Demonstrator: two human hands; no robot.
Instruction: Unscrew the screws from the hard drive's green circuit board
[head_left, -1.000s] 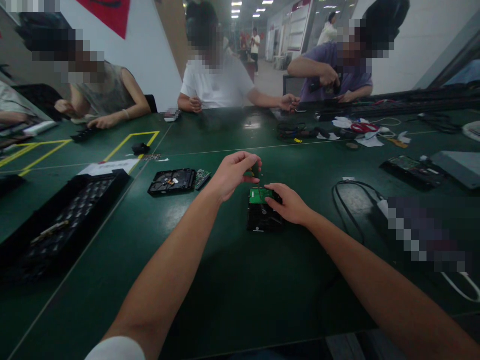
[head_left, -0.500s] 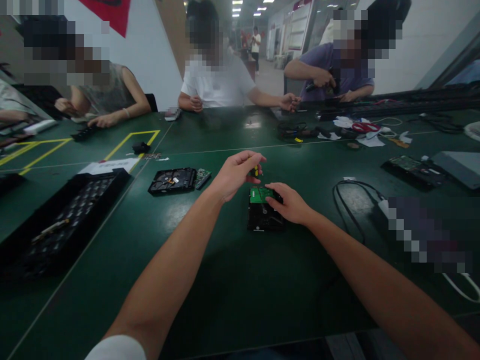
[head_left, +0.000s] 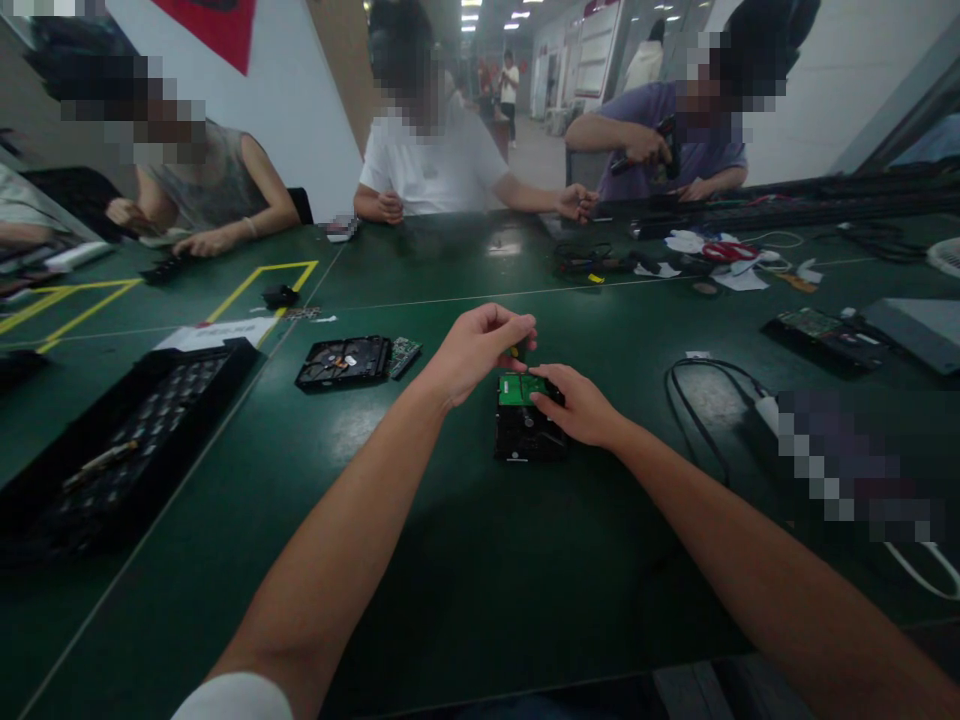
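Observation:
A hard drive lies on the green table with its green circuit board facing up. My right hand rests on the drive's right side, gripping it, thumb over the board. Above the drive's far edge, my left hand is closed on a small screwdriver with a yellow and black handle. The fingers hide most of it, and its tip seems to point down at the far edge of the board; I cannot tell whether it touches.
Left of my hands lie another hard drive, a loose circuit board and a long black tray. At right are a black cable, another drive and a grey box. Several people sit across the table.
My left fingers have shifted around the screwdriver, which now shows less of its yellow and stands over the board's far edge. My right hand and the drive stay in place.

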